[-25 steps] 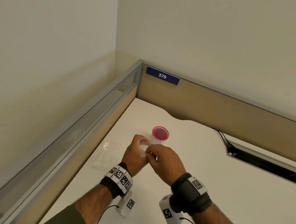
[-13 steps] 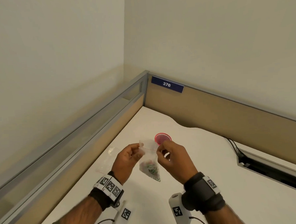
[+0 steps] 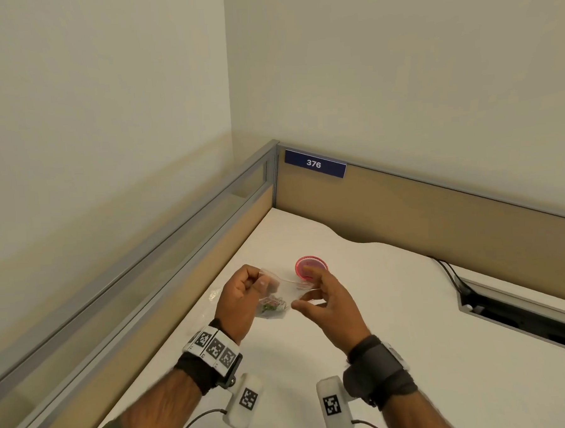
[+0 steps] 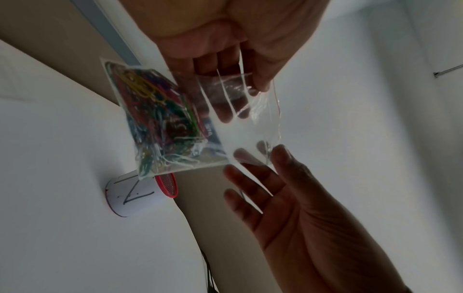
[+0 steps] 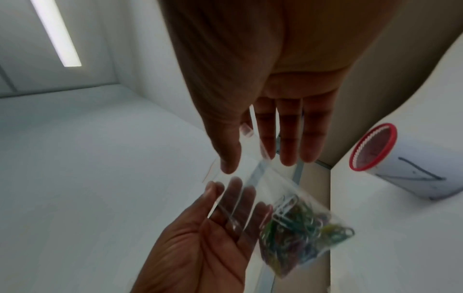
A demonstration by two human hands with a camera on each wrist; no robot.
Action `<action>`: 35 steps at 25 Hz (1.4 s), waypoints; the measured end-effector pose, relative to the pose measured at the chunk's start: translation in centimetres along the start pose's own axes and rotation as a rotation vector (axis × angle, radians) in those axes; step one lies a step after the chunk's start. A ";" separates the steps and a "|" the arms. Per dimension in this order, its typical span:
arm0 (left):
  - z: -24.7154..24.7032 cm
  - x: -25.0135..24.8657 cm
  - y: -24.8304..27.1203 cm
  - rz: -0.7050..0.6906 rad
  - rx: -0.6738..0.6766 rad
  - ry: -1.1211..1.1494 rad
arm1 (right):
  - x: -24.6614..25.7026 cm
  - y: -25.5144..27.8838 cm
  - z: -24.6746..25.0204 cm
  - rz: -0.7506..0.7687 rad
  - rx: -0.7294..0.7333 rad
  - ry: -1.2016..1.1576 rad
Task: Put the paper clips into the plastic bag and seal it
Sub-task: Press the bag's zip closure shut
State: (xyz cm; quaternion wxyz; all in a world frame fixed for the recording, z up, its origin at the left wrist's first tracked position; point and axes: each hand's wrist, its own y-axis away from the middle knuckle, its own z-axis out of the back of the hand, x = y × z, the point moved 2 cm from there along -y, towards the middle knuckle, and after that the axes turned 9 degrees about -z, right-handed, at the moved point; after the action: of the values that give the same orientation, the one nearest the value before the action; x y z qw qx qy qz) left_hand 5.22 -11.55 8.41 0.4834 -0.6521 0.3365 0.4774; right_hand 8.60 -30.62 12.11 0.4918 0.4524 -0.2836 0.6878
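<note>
1. The white tabotop (image 3: 395, 322) lies below both hands, inside a corner of low partition panels.
2. The left hand (image 3: 243, 301) is held above it with its fingers (image 4: 225, 111) curled, pinching one top corner of the plastic bag (image 3: 280, 295).
3. The right hand (image 3: 325, 300) is just beside the bag's other top corner, its fingers (image 4: 250, 178) straight and spread; the thumb tip touches or nearly touches the bag's edge, but nothing is gripped.
4. The white cup with a red rim (image 3: 311, 267) stands on the tabletop just beyond the right fingers, apart from the bag.
5. The bag stretches between the 2 hands, its thin red strip (image 4: 276, 111) along the mouth, on the side toward the right fingers.
6. The paper clips (image 4: 155, 119) sit bunched in the bag's far end, below the left fingers.
7. The filling step looks done; sealing is in hand. I cannot tell whether the strip is closed.
8. The next move likely calls for the right fingers to pinch the strip and press along it toward the left fingers.
</note>
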 end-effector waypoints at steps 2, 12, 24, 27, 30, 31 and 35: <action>-0.3 0.0 -0.2 0.012 -0.005 -0.001 | -0.2 -0.3 -0.4 -0.024 -0.072 -0.116; 0.3 0.0 0.0 0.080 -0.026 0.053 | 0.0 -0.4 0.0 -0.065 -0.118 -0.308; 0.6 0.0 0.0 0.004 0.097 -0.128 | -0.1 -0.2 0.2 -0.055 -0.151 -0.182; 0.2 -0.4 0.4 -0.053 0.278 -0.352 | -0.3 0.3 -0.8 -0.043 -0.129 -0.075; -0.7 -1.0 0.4 -0.111 0.326 -0.441 | -0.3 0.4 -1.3 -0.044 -0.112 -0.014; -0.8 -1.0 0.4 -0.131 0.320 -0.442 | -0.4 0.4 -1.4 -0.044 -0.117 -0.015; -1.4 -2.1 -0.5 -0.179 0.333 -0.498 | 0.3 -0.3 -0.8 -0.048 -0.128 0.001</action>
State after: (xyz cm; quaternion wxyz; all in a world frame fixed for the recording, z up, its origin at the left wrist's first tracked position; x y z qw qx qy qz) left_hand 5.37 -12.74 10.70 0.6913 -0.4539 0.2227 0.5162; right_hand 8.54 -29.77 12.01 0.5363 0.4264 -0.3158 0.6563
